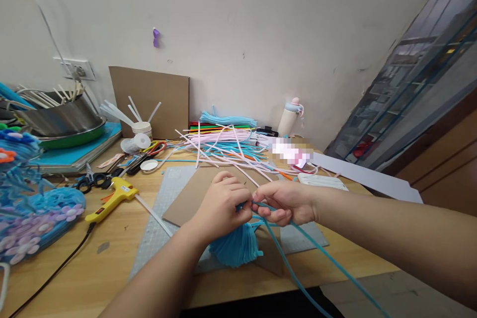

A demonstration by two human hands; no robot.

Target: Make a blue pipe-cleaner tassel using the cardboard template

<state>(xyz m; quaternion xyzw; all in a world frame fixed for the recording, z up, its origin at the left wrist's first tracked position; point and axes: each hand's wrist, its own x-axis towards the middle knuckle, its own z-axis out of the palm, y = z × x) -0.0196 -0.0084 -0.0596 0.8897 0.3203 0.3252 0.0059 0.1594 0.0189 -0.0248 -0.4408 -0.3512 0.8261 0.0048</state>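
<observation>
Blue pipe cleaners (320, 246) run from between my hands down to the lower right. My left hand (227, 203) is closed, its thumb and fingers pinching the blue strands at their near end. Fingertips nearly touching it, my right hand (285, 202) is curled around the same strands, palm partly upward. Under my left hand lies a fanned bundle of blue pipe cleaners (236, 246), its top hidden by the fingers. Brown cardboard (190, 196) and a grey cutting mat (151, 228) are beneath.
A yellow glue gun (117, 198), black scissors (91, 179) and a blue-and-purple fuzzy craft piece (40, 223) are at the left. Pink and blue pipe cleaners (223, 139) are piled behind my hands. A bottle (288, 118) stands by the wall.
</observation>
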